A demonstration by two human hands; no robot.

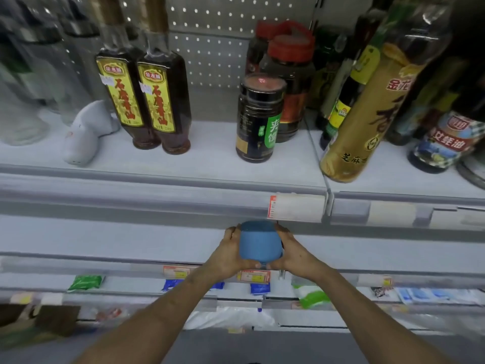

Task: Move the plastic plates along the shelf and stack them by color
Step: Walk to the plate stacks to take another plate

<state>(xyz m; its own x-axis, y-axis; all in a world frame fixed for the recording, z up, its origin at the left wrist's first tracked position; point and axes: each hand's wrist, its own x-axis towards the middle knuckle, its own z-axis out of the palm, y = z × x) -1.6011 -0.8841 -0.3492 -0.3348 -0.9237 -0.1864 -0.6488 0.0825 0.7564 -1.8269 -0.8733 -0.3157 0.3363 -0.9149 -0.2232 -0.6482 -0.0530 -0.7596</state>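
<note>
In the head view, a blue plastic plate [259, 243] is held between the left hand [228, 250] and the right hand [292, 252], just above the front of the middle shelf [105, 237]. Each grip is closed on the plate: fingers are curled round its opposite edges and the thumbs meet at the near rim. Whether one plate or a small stack is held cannot be told.

For the step in hand, judged to be carrying the plate along the shelf to its colour pile, an even grip from both sides is advised, with the plate held level and low so that it can be set down squarely. No other plates or piles are seen here, so the target must be sought first.

Directly above the plate, the lip of the upper shelf [157, 190] and its price label [296, 207] overhang; they could be struck if the plate is lifted. On that shelf stand two brown bottles [143, 101], a dark jar [258, 119] and a leaning golden bottle [367, 109], and a white object [86, 130] lies on its side. Packets [85, 282] lie on the lower shelves.
</note>
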